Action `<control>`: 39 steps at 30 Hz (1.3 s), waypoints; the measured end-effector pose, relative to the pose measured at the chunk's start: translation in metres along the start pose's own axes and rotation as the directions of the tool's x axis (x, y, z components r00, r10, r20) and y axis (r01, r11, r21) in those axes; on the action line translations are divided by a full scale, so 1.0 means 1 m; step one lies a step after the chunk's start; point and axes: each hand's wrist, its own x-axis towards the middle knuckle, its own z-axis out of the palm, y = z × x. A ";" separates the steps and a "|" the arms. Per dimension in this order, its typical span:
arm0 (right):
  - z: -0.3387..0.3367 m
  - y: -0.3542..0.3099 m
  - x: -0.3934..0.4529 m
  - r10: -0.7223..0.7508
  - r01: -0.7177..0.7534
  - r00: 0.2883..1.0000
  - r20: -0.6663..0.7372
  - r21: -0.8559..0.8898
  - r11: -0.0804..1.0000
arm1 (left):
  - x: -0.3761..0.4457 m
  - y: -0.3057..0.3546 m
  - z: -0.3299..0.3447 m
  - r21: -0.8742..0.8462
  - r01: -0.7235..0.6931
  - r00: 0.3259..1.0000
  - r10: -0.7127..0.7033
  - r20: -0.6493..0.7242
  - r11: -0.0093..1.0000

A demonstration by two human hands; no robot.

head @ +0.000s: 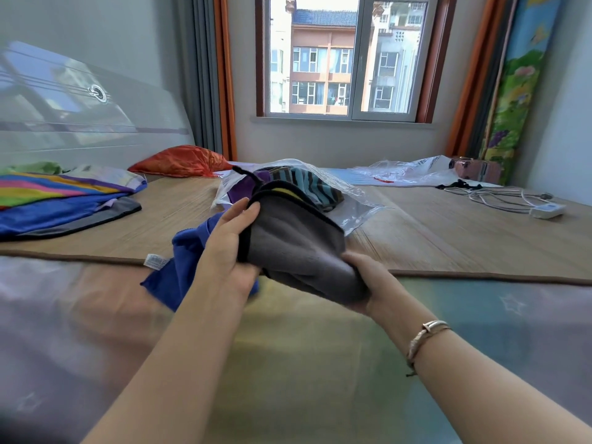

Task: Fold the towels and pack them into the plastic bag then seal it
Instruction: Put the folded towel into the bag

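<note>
A folded grey towel (298, 245) with a black edge and a yellow stripe is lifted above the bed mat. My left hand (229, 251) grips its left side, fingers over the black edge. My right hand (368, 283) holds its right end from underneath. Just behind the towel lies a clear plastic bag (355, 209) with striped and purple towels inside; its mouth faces me. A blue towel (182, 267) with a white label lies crumpled under my left wrist.
Folded rainbow-striped and blue cloths (57, 200) lie at the left. An orange pillow (182, 161) sits at the back. More clear plastic bags (403, 171) lie back right, with cables and a white adapter (546, 210) on the woven mat (448, 238).
</note>
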 end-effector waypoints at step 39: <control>0.039 -0.082 0.003 -0.658 0.370 0.663 0.357 -0.920 -0.126 | 0.052 0.007 -0.010 0.909 -0.375 0.912 0.247 0.328 0.180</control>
